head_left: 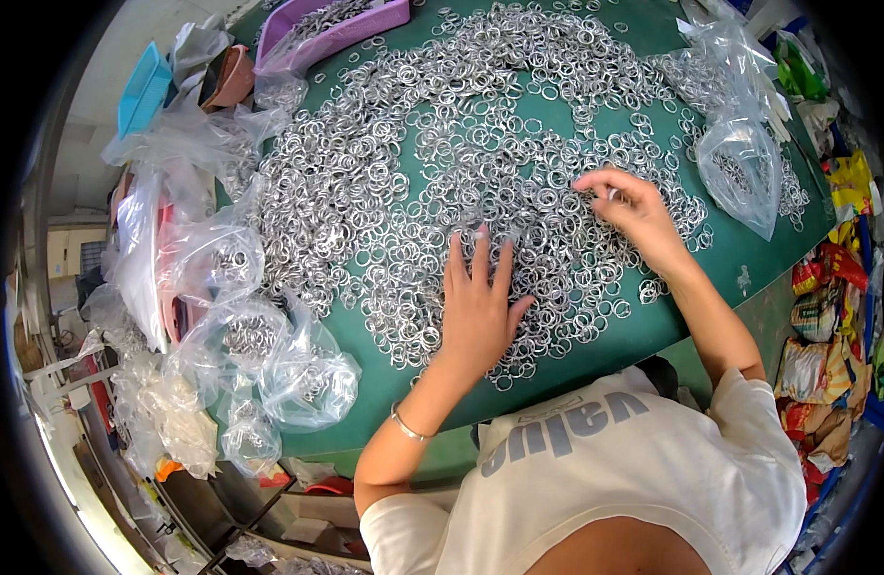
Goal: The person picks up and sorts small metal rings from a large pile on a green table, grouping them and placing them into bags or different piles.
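Cream short-sleeved T-shirt [605, 470] with grey lettering fills the foreground. Beyond it, I see silvery metal rings [317, 192] heaped across a dark green tabletop [715, 261]. The bare left hand [477, 307] rests splayed and unclenched on them; the bare right hand [639, 216] curls over others, though I cannot tell whether it pinches any.

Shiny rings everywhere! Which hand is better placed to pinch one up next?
Probably the right hand: its fingers are curled in, nearly a pinching shape, right by the metal rings. The left hand is palm-down on them, fingers spread apart.
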Action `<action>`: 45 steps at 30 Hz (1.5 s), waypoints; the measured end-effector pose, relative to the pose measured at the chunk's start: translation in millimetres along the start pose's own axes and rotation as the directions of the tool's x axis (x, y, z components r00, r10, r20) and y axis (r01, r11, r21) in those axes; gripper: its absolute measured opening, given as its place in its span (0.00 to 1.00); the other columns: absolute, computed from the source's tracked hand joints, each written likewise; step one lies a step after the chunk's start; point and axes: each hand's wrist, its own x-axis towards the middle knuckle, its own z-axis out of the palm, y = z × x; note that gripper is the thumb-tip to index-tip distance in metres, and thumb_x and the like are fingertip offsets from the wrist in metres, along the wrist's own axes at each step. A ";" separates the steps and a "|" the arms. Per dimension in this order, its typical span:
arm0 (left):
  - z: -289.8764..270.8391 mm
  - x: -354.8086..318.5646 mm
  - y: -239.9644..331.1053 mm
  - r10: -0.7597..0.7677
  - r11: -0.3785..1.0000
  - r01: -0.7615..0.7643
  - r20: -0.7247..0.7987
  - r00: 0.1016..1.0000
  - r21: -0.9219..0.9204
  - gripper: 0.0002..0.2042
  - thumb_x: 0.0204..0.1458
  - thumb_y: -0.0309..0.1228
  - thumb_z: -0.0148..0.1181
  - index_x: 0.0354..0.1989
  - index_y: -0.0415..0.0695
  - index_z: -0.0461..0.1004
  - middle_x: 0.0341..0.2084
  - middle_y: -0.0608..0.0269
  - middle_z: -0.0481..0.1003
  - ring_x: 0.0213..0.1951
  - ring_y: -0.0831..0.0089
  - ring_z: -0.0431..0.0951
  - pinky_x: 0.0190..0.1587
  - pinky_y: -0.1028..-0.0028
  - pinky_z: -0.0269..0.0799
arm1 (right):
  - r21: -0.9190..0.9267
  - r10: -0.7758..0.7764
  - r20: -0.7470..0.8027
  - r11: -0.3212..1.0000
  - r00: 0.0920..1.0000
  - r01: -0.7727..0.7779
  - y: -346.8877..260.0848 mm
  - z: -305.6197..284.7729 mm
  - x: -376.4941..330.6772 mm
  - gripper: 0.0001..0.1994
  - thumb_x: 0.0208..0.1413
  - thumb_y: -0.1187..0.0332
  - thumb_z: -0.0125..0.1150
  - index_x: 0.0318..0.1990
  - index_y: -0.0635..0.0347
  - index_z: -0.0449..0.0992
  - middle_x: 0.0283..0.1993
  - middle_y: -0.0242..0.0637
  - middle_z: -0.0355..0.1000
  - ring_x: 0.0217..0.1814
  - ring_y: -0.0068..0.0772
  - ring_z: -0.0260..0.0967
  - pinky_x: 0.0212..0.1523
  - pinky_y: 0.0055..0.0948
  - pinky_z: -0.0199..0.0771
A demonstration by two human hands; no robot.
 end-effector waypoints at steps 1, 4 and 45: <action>-1.7 -5.5 2.3 0.024 1.000 -0.024 0.019 1.000 -0.006 0.28 0.47 0.34 0.59 0.57 0.41 0.60 0.58 0.45 0.53 0.59 0.40 0.50 0.58 0.48 0.48 | -0.192 -0.152 -0.025 0.971 0.988 0.144 -2.1 9.5 4.8 0.15 0.46 0.73 0.57 0.44 0.63 0.72 0.27 0.32 0.60 0.30 0.28 0.59 0.35 0.25 0.60; -6.8 -16.8 4.2 0.073 0.997 -0.071 0.070 0.995 -0.030 0.24 0.44 0.30 0.60 0.52 0.42 0.65 0.54 0.48 0.57 0.59 0.43 0.52 0.57 0.49 0.51 | -0.709 -0.482 0.126 0.567 0.867 0.419 3.4 23.8 16.3 0.12 0.45 0.70 0.62 0.38 0.61 0.74 0.29 0.36 0.61 0.33 0.38 0.61 0.38 0.31 0.62; -14.7 -54.4 -48.6 -0.268 0.940 0.294 -0.161 0.950 0.175 0.20 0.50 0.36 0.55 0.53 0.50 0.66 0.57 0.61 0.60 0.60 0.54 0.54 0.57 0.43 0.47 | -0.784 -0.295 0.305 0.461 0.906 0.415 1.5 41.9 -40.3 0.18 0.43 0.63 0.64 0.44 0.54 0.73 0.22 0.34 0.63 0.27 0.34 0.63 0.32 0.32 0.59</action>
